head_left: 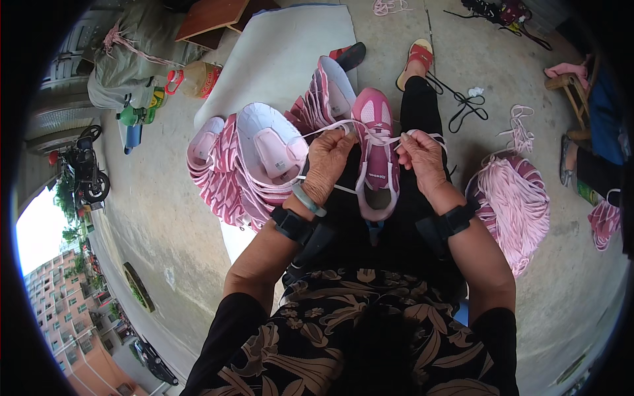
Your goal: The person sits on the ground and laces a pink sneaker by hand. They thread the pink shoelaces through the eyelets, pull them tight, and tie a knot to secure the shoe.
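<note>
A pink sneaker upper point(375, 113) lies on my lap between my hands, toe pointing away from me. Its pale pink shoelace point(388, 140) is threaded through the front eyelets and crosses over the tongue. My left hand point(328, 160) pinches one side of the lace, with a loop of it arching over the fingers. On the other side, my right hand point(422, 157) pinches the lace between thumb and fingertips. Left of the upper, close to my left hand, stand nested stacks of similar uppers point(269, 135), showing white linings and pink insoles.
At right, a big bundle of pale pink laces point(512, 204) lies over more uppers. A white sheet point(277, 59) covers floor at the far left, near a plastic jug point(200, 79). My sandalled foot point(417, 63) is ahead. Another person's leg point(591, 171) shows at the right edge.
</note>
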A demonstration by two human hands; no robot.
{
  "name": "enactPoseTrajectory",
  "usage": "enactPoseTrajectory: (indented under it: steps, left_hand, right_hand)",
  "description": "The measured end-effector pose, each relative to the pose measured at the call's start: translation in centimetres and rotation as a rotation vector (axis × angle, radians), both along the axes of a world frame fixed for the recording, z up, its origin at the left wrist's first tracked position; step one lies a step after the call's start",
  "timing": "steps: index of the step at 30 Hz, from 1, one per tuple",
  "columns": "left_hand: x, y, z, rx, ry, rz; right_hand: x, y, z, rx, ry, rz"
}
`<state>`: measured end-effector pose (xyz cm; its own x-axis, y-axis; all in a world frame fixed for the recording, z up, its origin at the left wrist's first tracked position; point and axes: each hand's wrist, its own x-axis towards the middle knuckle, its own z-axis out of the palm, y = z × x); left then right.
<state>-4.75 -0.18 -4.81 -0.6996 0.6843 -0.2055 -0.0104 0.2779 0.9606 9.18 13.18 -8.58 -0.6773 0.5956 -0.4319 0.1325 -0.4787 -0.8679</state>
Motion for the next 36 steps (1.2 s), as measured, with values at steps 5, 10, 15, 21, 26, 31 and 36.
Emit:
enactPoseTrajectory:
  steps: [5, 10, 15, 21, 26, 31, 36]
  left_hand:
    - [-0.6, -0.9, -0.3, -0.155, 0.590, -0.033]
    - [-0.5, -1.5, -1.0, -0.270, 0.562, -0.003]
    - [-0.1, -1.7, -0.7, -0.086, 0.106, 0.010]
    - [-0.4, -1.8, 0.8, -0.171, -0.312, 0.026]
    - [0.1, -1.6, 0.8, -0.073, -0.392, 0.065]
    - [-0.1, -1.3, 0.5, -0.112, -0.413, 0.024]
    - [-0.2, -0.7, -0.2, -0.121, -0.347, 0.062]
  right_hand:
    - [0.0, -0.2, 0.3, -0.024, 0.002, -0.043]
    - [0.0, -0.2, 0.2, -0.045, 0.001, -0.043]
    - [0.0, -0.3, 0.1, -0.045, -0.006, -0.028]
    - [0.0, -0.4, 0.0, -0.041, 0.024, -0.034]
    - [0.0, -0.4, -0.5, 0.056, 0.031, 0.027]
    - [-0.2, -0.7, -0.8, 0.279, -0.085, 0.063]
    - [-0.4, -1.0, -0.5, 1.330, -0.154, 0.157]
